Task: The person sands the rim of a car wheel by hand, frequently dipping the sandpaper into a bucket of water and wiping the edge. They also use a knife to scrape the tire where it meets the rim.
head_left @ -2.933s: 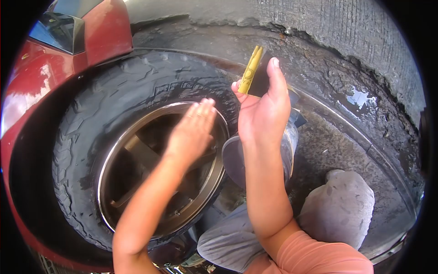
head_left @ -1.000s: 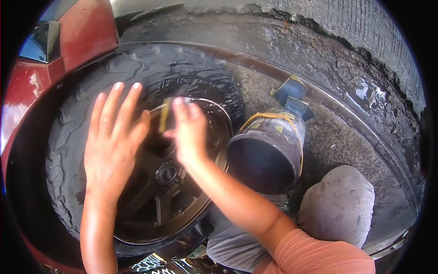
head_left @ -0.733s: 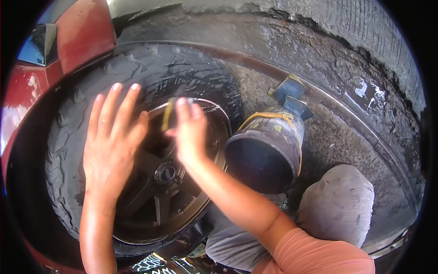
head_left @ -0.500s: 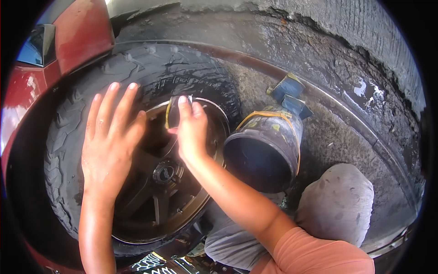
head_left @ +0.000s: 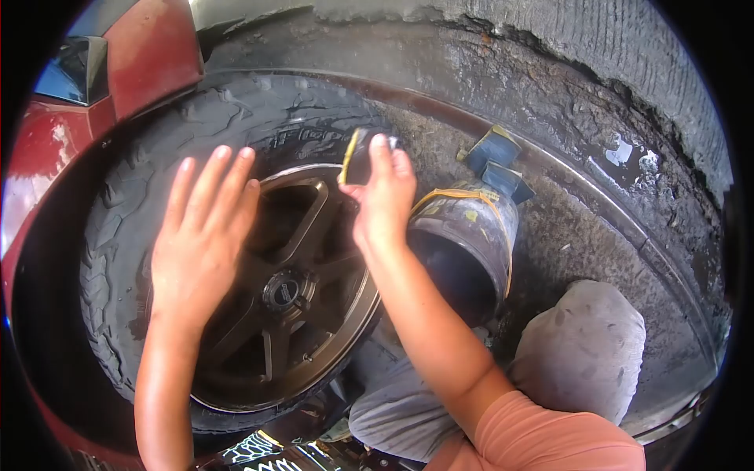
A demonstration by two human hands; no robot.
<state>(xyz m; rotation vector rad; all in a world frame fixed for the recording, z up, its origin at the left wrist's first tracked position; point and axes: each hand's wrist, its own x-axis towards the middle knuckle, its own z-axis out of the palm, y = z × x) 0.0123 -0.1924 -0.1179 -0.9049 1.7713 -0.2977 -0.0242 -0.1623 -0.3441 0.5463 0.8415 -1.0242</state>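
A big black tyre (head_left: 110, 235) on a bronze spoked wheel (head_left: 275, 345) fills the left half of the view. My left hand (head_left: 196, 251) is spread flat over the tyre's sidewall, fingers pointing up and nothing in them. Between thumb and fingers of my right hand (head_left: 385, 200) is a dark scouring sponge (head_left: 359, 157) with a yellow edge, at the wheel's upper right rim. Raised lettering on the tyre shows just left of the sponge. The wheel's hub cap (head_left: 283, 293) is uncovered between my arms.
A worn dark bucket (head_left: 479, 231), wound with an orange-yellow cord, lies tipped right of the wheel, partly behind my right forearm. Blue-grey flat pieces (head_left: 499, 161) sit at its far end. Red car bodywork (head_left: 153, 47) rises at upper left. My grey-clad knee (head_left: 581, 345) is at lower right.
My right hand has moved right and slightly up with the sponge, from over the wheel's spokes to its outer rim. The left hand has shifted a little to the right.
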